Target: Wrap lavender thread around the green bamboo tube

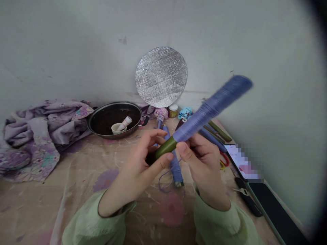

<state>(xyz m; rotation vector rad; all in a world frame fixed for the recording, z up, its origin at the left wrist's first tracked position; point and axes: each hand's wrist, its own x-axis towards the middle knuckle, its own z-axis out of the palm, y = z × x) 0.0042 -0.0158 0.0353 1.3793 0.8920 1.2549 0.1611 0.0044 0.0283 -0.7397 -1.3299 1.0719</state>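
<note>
A green stick wrapped in blue-purple thread [204,114] slants up to the right, its wrapped end in the air. My left hand [143,166] is closed round its bare green lower end. Closer to the middle, my right hand [204,163] pinches the stick where the thread winding begins, thumb in front and fingers partly hidden behind. Beneath the hands, a second thread-wrapped stick [175,170] lies on the table, with a loose loop of thread [163,182] beside it.
A black pan [102,134] holding a small white cup [119,128] stands back left, beside bunched floral cloth [43,136]. A silver disc [161,76] stands at the wall. Right: green sticks [220,132], red-handled scissors [224,159], a lit phone [242,161], keys [242,191], a dark phone [276,211].
</note>
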